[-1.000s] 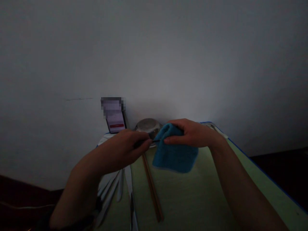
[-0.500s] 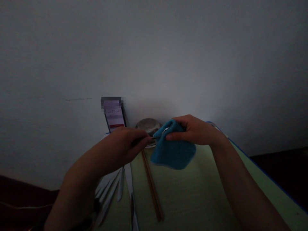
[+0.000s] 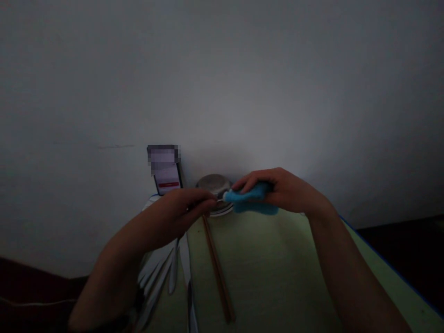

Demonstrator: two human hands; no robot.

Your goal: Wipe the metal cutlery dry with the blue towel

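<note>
- One left hand (image 3: 183, 206) is pinching one thin metal utensil (image 3: 221, 199) between thumb and fingers; its kind is staying unclear, both ends being covered.
- One right hand (image 3: 289, 189) is gripping one blue cloth (image 3: 255, 206), folded against the utensil's other end, above the table (image 3: 277, 273); some of its fingers are hiding behind the fabric.
- One metal bowl (image 3: 214, 181) is sitting behind the hands near the wall (image 3: 222, 83), the hands partly covering it.
- One phone (image 3: 169, 176) is leaning on the wall, its upper part being blurred out.
- Two wooden chopsticks (image 3: 218, 273) are lying side by side.
- Several silver utensils (image 3: 173, 273) are lying fanned beside the left forearm, which is hiding some, so an exact count is escaping me.
</note>
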